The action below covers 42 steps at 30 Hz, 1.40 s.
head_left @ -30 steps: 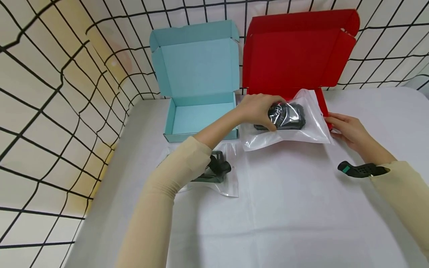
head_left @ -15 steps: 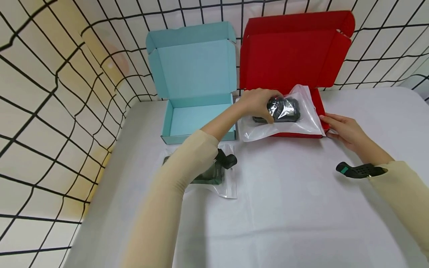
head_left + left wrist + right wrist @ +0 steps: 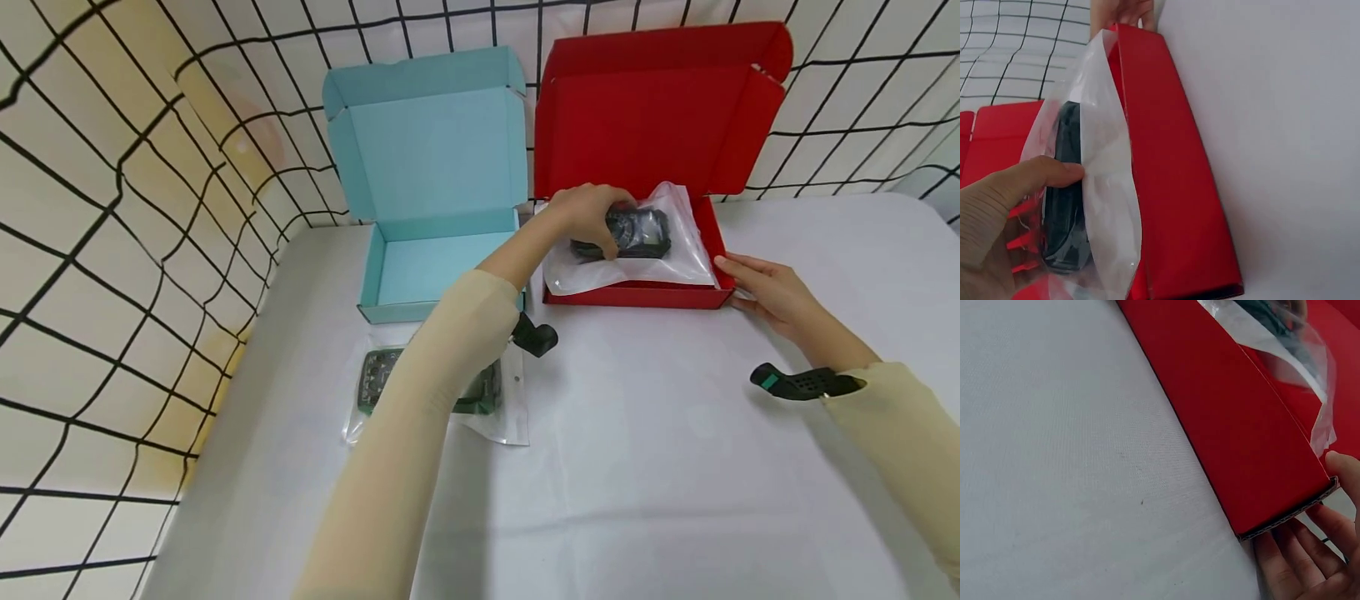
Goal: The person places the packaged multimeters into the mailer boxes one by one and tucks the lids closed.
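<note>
A clear plastic bag (image 3: 577,277) with a dark, bulky item (image 3: 645,233) inside lies over the open red cardboard box (image 3: 637,297). My left hand (image 3: 588,218) grips the item through the bag from the left. In the left wrist view its thumb (image 3: 1063,174) presses on the near side of the dark item, with the other fingers on the far side. At the box's right end, my right hand (image 3: 772,300) holds the side wall. The right wrist view has the thumb at the wall's top edge and the fingers (image 3: 1288,562) below the outer corner.
An open light-blue box (image 3: 416,271) stands left of the red one, its lid raised against the black wire grid (image 3: 292,108). Another clear bag (image 3: 510,421) with a dark green item lies in front, partly behind the left sleeve (image 3: 420,400). White cloth covers the table.
The left hand has moved the bagged item back and down over the red box, uncovering its front wall. The right hand stays at the box's right side.
</note>
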Motion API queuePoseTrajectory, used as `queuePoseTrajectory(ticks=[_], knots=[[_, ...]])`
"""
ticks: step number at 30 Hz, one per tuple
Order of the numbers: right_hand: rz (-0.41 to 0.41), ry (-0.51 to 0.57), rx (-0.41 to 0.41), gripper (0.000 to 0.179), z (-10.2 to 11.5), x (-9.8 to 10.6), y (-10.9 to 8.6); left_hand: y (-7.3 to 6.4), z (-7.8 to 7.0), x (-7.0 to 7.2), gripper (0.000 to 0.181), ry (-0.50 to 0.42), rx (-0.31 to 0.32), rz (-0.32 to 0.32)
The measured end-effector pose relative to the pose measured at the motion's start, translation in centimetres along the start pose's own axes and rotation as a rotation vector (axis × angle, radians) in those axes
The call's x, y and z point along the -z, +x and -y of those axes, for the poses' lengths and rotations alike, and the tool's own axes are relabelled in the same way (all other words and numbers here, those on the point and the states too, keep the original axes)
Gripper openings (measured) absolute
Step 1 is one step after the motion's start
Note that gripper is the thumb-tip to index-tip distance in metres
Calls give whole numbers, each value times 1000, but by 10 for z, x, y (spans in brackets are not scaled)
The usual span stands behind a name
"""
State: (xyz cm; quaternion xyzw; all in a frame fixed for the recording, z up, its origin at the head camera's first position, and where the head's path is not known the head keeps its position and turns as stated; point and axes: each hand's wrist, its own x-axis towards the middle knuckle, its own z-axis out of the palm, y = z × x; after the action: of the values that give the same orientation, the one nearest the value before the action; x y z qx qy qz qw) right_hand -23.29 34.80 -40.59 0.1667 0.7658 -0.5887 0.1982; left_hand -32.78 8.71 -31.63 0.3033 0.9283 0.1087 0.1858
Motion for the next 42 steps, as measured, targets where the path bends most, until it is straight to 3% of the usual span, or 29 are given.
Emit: queuePoseTrajectory(ticks=[12, 23, 35, 42], knots=[[2, 12, -3, 94, 0, 0, 0, 15, -1, -7, 80, 0, 3, 31], [36, 29, 4, 95, 1, 1, -1, 27, -7, -9, 86, -67, 44, 127], [75, 60, -29, 92, 4, 5, -4, 33, -5, -20, 90, 4, 39, 147], [80, 64, -28, 93, 5, 4, -3, 32, 0, -26, 88, 48, 73, 169]])
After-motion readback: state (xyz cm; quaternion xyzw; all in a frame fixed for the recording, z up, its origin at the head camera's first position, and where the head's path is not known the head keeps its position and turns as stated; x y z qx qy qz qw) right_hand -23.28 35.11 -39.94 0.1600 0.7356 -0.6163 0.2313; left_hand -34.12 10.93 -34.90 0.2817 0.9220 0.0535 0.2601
